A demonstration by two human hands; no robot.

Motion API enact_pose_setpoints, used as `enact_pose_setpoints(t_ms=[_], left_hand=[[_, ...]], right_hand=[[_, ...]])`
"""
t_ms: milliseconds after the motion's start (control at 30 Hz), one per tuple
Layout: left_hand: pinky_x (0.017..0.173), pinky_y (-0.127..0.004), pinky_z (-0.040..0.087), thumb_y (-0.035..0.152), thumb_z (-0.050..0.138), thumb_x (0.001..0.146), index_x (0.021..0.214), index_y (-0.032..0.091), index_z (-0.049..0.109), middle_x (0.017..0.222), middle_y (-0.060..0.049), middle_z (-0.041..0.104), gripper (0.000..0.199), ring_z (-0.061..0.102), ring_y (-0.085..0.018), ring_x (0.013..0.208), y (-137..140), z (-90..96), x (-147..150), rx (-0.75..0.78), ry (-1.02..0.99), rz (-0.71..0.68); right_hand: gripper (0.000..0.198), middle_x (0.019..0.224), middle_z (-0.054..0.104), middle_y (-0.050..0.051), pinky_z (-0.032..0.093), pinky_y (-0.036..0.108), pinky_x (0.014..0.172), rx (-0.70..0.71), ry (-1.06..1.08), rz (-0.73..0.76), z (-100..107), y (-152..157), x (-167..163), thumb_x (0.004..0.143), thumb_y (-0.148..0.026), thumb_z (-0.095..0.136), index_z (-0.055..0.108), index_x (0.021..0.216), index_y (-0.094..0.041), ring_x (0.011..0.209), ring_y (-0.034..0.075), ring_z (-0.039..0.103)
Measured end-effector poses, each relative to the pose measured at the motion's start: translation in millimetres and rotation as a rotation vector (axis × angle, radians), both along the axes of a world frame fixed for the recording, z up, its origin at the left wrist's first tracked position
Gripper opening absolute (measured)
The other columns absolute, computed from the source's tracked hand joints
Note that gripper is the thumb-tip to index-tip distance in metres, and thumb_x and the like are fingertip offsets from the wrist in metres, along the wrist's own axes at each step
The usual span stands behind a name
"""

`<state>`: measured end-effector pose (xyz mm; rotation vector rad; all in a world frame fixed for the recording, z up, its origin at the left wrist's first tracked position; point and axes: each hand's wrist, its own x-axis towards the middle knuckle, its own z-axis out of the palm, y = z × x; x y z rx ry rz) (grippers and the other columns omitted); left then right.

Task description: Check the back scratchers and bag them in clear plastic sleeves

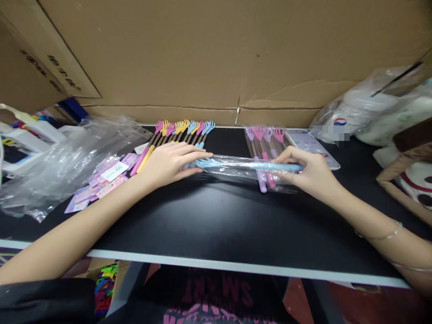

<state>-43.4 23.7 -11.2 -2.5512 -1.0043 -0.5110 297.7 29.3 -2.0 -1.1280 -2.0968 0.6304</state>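
A light blue back scratcher [232, 164] lies level inside a clear plastic sleeve [241, 173], held above the black table. My left hand [170, 163] pinches the sleeve at the claw end. My right hand [305, 168] is closed on the handle end, fingers around handle and plastic. Behind my left hand, a row of pink, yellow and blue back scratchers [182, 126] lies with claws toward the wall. Purple and pink back scratchers [259, 135] in clear sleeves lie behind the held one, partly covered by it.
Clear plastic sleeves [77, 153] are heaped on the left, with printed cards [108, 177] beside them. At the right are a phone [313, 144], a bagged cup [357, 110] and a plush toy [416, 180]. A cardboard wall [216, 58] closes the back of the black table [202, 225].
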Motion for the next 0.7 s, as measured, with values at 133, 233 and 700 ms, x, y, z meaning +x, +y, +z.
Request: enact_pose_setpoints(t_ms=[133, 233, 700], left_hand=[[0.082, -0.032, 0.048, 0.047, 0.047, 0.096, 0.129, 0.026, 0.059, 0.120, -0.003, 0.067, 0.041, 0.065, -0.021, 0.099, -0.2, -0.2, -0.2, -0.006, -0.004, 0.001], [0.081, -0.032, 0.048, 0.048, 0.047, 0.096, 0.128, 0.026, 0.059, 0.120, -0.003, 0.068, 0.041, 0.065, -0.021, 0.099, 0.0, -0.8, -0.9, -0.008, -0.011, 0.004], [0.081, -0.031, 0.047, 0.049, 0.053, 0.093, 0.129, 0.028, 0.057, 0.121, -0.002, 0.067, 0.042, 0.064, -0.021, 0.101, 3.1, -2.6, -3.9, 0.025, -0.039, 0.011]], right_hand=[[0.030, 0.066, 0.068, 0.002, 0.047, 0.032, 0.061, -0.082, 0.008, 0.040, 0.2, 3.0, 0.0, 0.073, -0.046, 0.071, 0.057, 0.082, -0.021, 0.062, 0.019, 0.064], [0.031, 0.065, 0.066, 0.001, 0.044, 0.030, 0.056, -0.159, 0.021, 0.078, -0.4, 5.9, 1.9, 0.075, -0.048, 0.069, 0.056, 0.086, -0.022, 0.059, 0.017, 0.061], [0.025, 0.080, 0.065, 0.001, 0.047, 0.031, 0.068, -0.114, 0.038, 0.153, -3.9, 10.5, 6.1, 0.080, -0.042, 0.065, 0.057, 0.094, -0.023, 0.071, 0.017, 0.062]])
